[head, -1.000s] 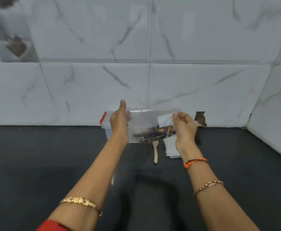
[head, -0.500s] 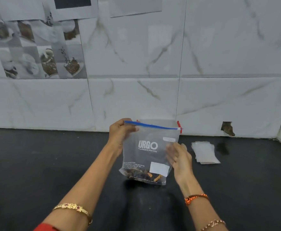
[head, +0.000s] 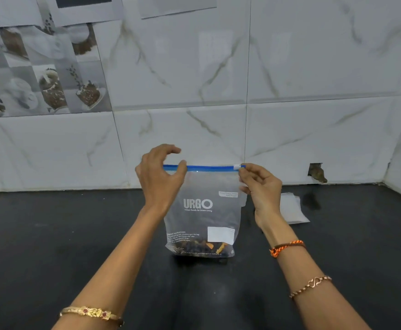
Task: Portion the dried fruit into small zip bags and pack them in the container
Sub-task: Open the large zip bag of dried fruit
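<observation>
Bag: clear plastic zip bag (head: pixel 203 210) with blue slider track along the top and white "URGO" print; stands upright on the black countertop (head: pixel 52 234), base touching the surface, near the tiled back wall.
Contents: small layer of dried fruit (head: pixel 201 246), dark pieces with some orange ones, settled at the very bottom; most of the bag is flat and unfilled.
Left hand (head: pixel 160 179): at the top left corner of the bag, thumb pressed on the blue zip strip (head: pixel 209 167), index finger arched above; it seems to pinch the corner, though the fingers behind the film are hidden.
Right hand (head: pixel 260 186): fingertips pinch the white slider tab (head: pixel 237 166) at the right end of the strip, remaining fingers curled below it.
Small bags: flat stack of white small zip bags (head: pixel 294 210) lies on the counter to the right, partly behind the right wrist.
Container: not in view.
Handling: judged light and floppy; thin film, slippery, will fold over if the top is let go. Weight sits low, so the base steadies it a little.
Where to hold: the stiff zip strip at both ends, as now; one end anchored, the slider drawn along.
Risk: the bag toppling, or fruit spilling once the mouth is open.
</observation>
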Motion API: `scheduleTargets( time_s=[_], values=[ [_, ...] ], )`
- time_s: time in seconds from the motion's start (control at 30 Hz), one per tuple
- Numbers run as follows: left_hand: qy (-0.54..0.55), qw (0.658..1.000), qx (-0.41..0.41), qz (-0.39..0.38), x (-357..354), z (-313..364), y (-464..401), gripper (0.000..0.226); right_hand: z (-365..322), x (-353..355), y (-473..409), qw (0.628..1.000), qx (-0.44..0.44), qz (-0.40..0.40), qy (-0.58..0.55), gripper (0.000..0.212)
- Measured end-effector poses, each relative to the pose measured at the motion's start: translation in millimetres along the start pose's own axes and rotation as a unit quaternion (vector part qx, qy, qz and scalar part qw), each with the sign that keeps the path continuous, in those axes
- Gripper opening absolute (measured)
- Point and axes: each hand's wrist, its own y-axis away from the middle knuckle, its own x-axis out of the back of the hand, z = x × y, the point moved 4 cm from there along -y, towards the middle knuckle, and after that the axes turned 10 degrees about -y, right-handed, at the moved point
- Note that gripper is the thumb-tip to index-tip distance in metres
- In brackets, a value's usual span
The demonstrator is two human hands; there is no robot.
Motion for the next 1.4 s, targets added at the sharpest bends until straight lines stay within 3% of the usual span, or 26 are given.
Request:
scheduleTargets(
  time_s=[0.1, 0.2, 0.43, 0.53, 0.63, 0.77, 0.87, 0.93, 1.0, 1.13, 1.3, 1.4],
  values=[
    [-0.033, 0.987, -0.132, -0.084, -19, 26, 0, 0.032, -2, 0, -5, 1.000, 0.011, -0.016, 0.019, 0.010],
    [-0.078, 0.968, -0.188, -0.149, -42, 45, 6, 0.031, -3, -4, -10, 0.998, 0.024, -0.029, 0.045, 0.008],
    [-0.110, 0.969, -0.166, -0.147, -60, 56, -8, 0.023, -6, -14, -18, 0.994, 0.043, -0.049, 0.083, 0.009],
    [-0.167, 0.957, -0.177, -0.157, -54, 54, -15, 0.021, -6, -11, -26, 0.997, 0.022, 0.004, 0.075, 0.016],
    [-0.200, 0.959, -0.147, -0.135, -28, 17, -30, 0.019, -9, 14, -37, 0.994, 0.006, 0.101, 0.030, 0.027],
    [-0.197, 0.967, -0.054, -0.153, -7, -23, -26, 0.016, -6, 12, -36, 0.995, 0.010, 0.066, 0.079, 0.010],
    [-0.037, 0.982, 0.087, -0.165, -7, -36, -21, 0.013, 1, -1, -38, 0.996, -0.019, 0.068, 0.048, 0.007],
    [0.073, 0.967, 0.174, -0.171, -6, -44, -19, 0.012, 2, -7, -37, 0.997, -0.029, 0.065, 0.042, 0.009],
    [0.138, 0.949, 0.211, -0.187, -7, -45, -17, 0.013, 2, -13, -34, 0.997, -0.033, 0.040, 0.054, 0.012],
    [0.188, 0.932, 0.232, -0.206, -8, -34, -14, 0.013, 4, -23, -28, 0.997, -0.042, -0.005, 0.057, 0.018],
    [0.087, 0.956, 0.198, -0.197, -6, -20, -17, 0.014, 2, -33, -21, 0.995, -0.027, -0.050, 0.087, 0.009],
    [0.022, 0.950, 0.150, -0.273, -6, -6, -22, 0.020, -7, -39, -17, 0.986, 0.005, -0.106, 0.126, 0.013]
  ],
)
